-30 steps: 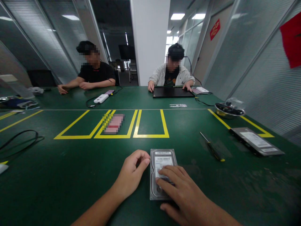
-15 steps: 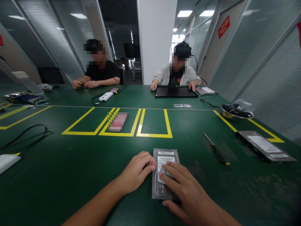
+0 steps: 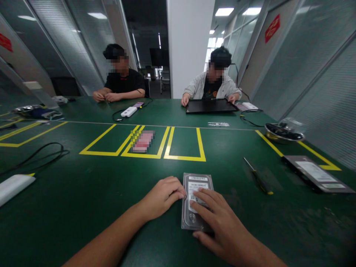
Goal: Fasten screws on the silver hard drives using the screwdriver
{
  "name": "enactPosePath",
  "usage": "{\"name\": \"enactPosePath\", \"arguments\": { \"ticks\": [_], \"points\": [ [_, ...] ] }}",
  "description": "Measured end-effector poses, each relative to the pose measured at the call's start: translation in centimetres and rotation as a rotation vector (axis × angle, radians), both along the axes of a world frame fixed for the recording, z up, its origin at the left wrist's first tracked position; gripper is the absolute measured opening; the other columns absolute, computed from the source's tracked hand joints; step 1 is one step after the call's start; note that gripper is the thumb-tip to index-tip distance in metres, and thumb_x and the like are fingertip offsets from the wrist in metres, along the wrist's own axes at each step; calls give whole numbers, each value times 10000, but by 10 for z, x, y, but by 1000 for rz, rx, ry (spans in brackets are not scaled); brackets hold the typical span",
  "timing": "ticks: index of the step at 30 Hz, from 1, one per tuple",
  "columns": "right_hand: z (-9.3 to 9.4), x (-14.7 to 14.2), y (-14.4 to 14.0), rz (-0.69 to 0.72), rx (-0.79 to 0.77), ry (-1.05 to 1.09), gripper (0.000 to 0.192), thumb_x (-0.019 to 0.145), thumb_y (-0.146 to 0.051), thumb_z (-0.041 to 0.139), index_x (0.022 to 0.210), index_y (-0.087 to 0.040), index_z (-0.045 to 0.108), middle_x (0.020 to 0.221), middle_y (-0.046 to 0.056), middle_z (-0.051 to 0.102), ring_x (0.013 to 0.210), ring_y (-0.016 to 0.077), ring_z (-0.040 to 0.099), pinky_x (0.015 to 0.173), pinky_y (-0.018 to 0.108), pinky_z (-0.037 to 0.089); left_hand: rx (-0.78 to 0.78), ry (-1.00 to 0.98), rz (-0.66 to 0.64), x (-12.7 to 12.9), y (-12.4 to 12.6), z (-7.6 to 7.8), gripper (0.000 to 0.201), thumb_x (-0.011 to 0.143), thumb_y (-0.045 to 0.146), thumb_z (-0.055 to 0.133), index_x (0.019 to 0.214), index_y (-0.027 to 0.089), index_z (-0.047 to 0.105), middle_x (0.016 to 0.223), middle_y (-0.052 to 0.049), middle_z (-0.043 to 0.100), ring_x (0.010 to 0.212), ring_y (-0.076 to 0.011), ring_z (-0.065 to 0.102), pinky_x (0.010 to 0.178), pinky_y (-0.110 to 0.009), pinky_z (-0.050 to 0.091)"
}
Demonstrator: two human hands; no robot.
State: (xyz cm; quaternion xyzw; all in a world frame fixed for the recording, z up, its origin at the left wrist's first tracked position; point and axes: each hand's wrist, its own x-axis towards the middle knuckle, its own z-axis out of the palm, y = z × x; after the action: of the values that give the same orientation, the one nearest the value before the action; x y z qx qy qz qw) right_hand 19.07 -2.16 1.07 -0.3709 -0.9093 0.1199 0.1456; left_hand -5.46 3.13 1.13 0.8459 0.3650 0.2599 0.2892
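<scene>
A silver hard drive (image 3: 191, 219) with white printed labels lies flat on the green table in front of me. My left hand (image 3: 167, 194) is at its left edge, fingers curled and the thumb and fingertips closed on the rim; anything small between them is hidden. Across the label my right hand (image 3: 219, 218) lies with its fingers spread, covering the drive's right side, and its thumb is near the lower edge. To the right rests a screwdriver (image 3: 260, 180) with a dark and yellow handle, its tip pointing away from me.
Another hard drive (image 3: 317, 174) lies at the right, near a bowl of dark parts (image 3: 285, 132). Yellow tape frames (image 3: 185, 158) mark the table; a blurred pink item (image 3: 143, 141) lies in one. A white device (image 3: 16, 187) and black cable are left. Two people sit opposite, one holding a dark panel (image 3: 211, 106).
The view has shifted slightly, so the table things appear a little further right. Both hands keep their places on the hard drive. The person opposite has tilted the dark panel slightly.
</scene>
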Motion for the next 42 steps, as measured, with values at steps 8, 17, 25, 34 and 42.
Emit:
{"name": "enactPosePath", "arguments": {
  "ticks": [8, 17, 25, 34, 42],
  "points": [
    [-2, 0, -1, 9, 21, 16, 610, 818, -275, 629, 1407, -240, 475, 1487, 109, 447, 1400, 311, 340, 1106, 560, 364, 70, 53, -27, 1, -1, -2, 152, 977, 211, 524, 909, 177, 655, 890, -29, 661, 876, -173, 582, 811, -279, 418],
    [3, -2, -2, 9, 25, 5, 582, 810, -278, 635, 1375, -206, 515, 1453, 133, 484, 1370, 332, 381, 1089, 571, 376, 134, 115, -45, 2, -4, 3, 187, 994, 219, 482, 930, 175, 652, 892, -46, 666, 860, -186, 571, 801, -301, 414],
    [5, -2, -1, 3, 7, 9, 570, 808, -280, 637, 1364, -204, 538, 1448, 134, 495, 1365, 332, 389, 1085, 572, 376, 132, 124, -35, 2, -5, 4, 203, 988, 220, 482, 919, 173, 667, 878, -52, 671, 843, -190, 570, 782, -309, 414],
    [7, 0, -2, 7, -18, 12, 603, 813, -299, 657, 1392, -227, 505, 1467, 114, 469, 1384, 324, 351, 1104, 537, 368, 96, 75, 13, 3, -6, 3, 185, 960, 229, 529, 880, 186, 690, 837, -38, 680, 814, -182, 594, 756, -296, 418],
    [7, 25, 20, -247, 307, 122, 284, 910, -316, 564, 1146, -186, 653, 1218, 125, 621, 1201, 303, 486, 1004, 505, 429, -40, 10, 98, 5, -6, 4, 111, 882, 202, 621, 863, 190, 730, 797, -21, 672, 755, -165, 602, 704, -267, 433]
  ]
}}
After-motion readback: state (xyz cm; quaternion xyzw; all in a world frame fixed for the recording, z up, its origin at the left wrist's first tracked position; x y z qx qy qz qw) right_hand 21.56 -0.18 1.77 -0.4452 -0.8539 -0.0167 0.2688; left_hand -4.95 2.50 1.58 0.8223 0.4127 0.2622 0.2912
